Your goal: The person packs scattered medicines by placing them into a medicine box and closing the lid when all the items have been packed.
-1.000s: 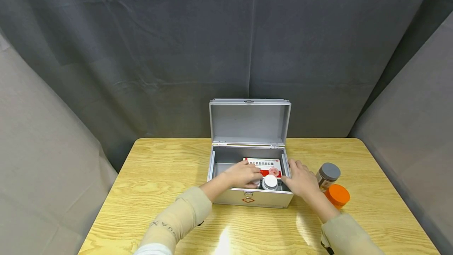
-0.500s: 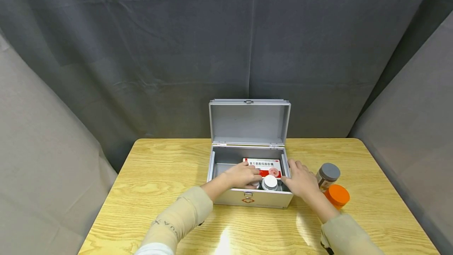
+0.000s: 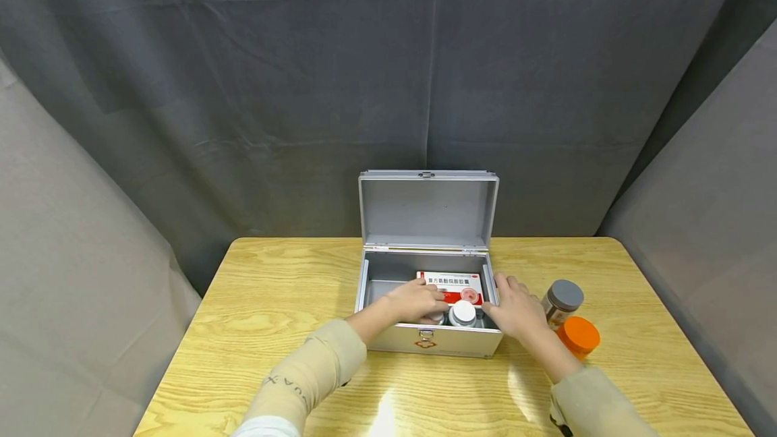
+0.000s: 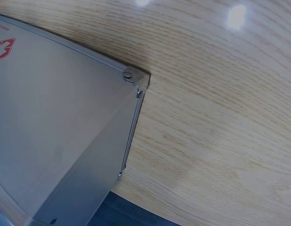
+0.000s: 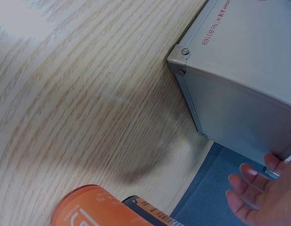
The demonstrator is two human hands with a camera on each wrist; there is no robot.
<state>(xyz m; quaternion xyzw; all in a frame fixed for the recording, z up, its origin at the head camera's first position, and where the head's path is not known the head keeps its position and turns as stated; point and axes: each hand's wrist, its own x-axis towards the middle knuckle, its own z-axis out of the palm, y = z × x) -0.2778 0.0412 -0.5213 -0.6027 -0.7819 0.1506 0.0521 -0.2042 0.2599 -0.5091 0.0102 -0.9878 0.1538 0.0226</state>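
An opened silver metal first-aid box (image 3: 434,341) stands on the table, its lid raised at the back. My left hand (image 3: 413,301) reaches over the front into it, gripping a white-capped bottle (image 3: 438,318) that is mostly hidden beneath the fingers. Beside it stands another white bottle (image 3: 464,313). Behind both sits a white-and-red medicine carton (image 3: 456,282). At the box's right rim rests my right hand (image 3: 517,307), its thumb side at the edge; the right wrist view shows its fingers (image 5: 242,190) relaxed and slightly bent outside the wall.
To the right of the right hand stand a grey-lidded jar (image 3: 563,299) and an orange-lidded jar (image 3: 579,336), close to that forearm. The wooden table (image 3: 279,302) ends behind the box at a dark grey curtain (image 3: 303,120).
The left hand has shifted very slightly toward the front left, still at the same bottle. My right hand, the box and the jars stay where they were.
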